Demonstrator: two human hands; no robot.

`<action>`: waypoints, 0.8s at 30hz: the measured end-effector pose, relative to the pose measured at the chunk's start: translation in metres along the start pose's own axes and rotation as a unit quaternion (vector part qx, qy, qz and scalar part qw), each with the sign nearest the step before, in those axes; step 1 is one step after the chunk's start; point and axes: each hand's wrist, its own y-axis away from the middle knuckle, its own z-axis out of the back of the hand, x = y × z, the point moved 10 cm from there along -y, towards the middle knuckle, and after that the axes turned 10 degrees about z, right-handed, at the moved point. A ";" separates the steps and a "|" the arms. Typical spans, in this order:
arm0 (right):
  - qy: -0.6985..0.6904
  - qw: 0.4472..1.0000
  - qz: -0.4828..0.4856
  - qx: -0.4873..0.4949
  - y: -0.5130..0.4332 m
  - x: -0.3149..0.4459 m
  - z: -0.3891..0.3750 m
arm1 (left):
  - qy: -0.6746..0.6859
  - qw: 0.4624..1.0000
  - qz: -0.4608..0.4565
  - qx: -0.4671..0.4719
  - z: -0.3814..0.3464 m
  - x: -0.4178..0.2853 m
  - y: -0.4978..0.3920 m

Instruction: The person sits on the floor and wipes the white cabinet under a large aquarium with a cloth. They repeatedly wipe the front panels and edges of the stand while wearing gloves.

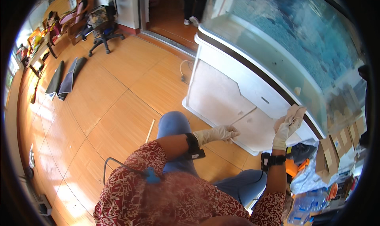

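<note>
My right hand (pixel 288 126), in a whitish glove, holds a beige cloth (pixel 294 114) against the cabinet's upper edge, just below the dark trim strip. My left hand (pixel 218 134), gloved too, hovers before the lower doors with its fingers bent; whether anything is between them cannot be told. The white cabinet (pixel 219 68) has brownish smudges on its two door panels (pixel 213 89). On top of it stands a glass aquarium (pixel 261 45) with a blue backdrop. Each of my wrists bears a black strapped device.
Cardboard boxes (pixel 328 157), orange items (pixel 291 167) and large plastic water bottles (pixel 310 200) lie at right. A power cord (pixel 183 77) is on the tiled floor beside the cabinet. Rolled dark mats (pixel 72 77) and an office chair (pixel 104 37) are at upper left. A person's legs (pixel 194 3) show in the doorway.
</note>
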 end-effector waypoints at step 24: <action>0.061 0.803 -0.005 0.593 0.206 0.055 -0.179 | 0.346 0.914 -0.196 -0.076 0.044 -0.042 0.025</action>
